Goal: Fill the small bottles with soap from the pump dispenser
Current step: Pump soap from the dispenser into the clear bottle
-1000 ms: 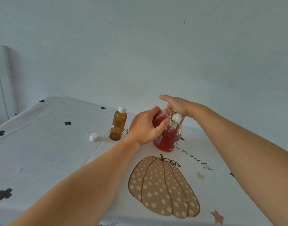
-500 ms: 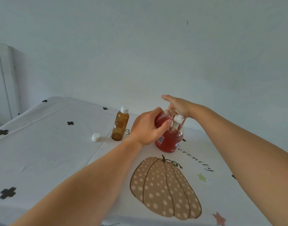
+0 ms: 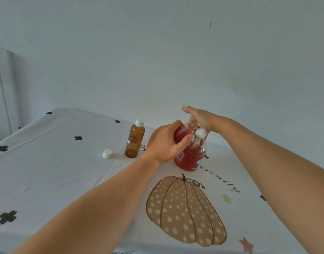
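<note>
The pump dispenser [image 3: 191, 160], a clear bottle of red soap with a white pump collar [image 3: 200, 133], stands on the table beyond the pumpkin print. My left hand [image 3: 164, 143] grips a small bottle [image 3: 181, 133] that looks red inside and holds it against the dispenser's upper left, by the spout. My right hand [image 3: 201, 117] lies palm down over the pump head, fingers curled around it and thumb stretched left. The spout and the small bottle's mouth are hidden by my hands. An amber small bottle [image 3: 134, 142] with a white cap stands upright to the left.
A loose white cap [image 3: 107, 154] lies on the white tablecloth [image 3: 53, 167] left of the amber bottle. The cloth carries black crosses and a dotted pumpkin print [image 3: 185, 211]. A pale wall rises right behind the table, and a white frame [image 3: 3, 92] stands at far left.
Both hands stay on the small bottle and the pump head almost unmoved. The view has shifted slightly.
</note>
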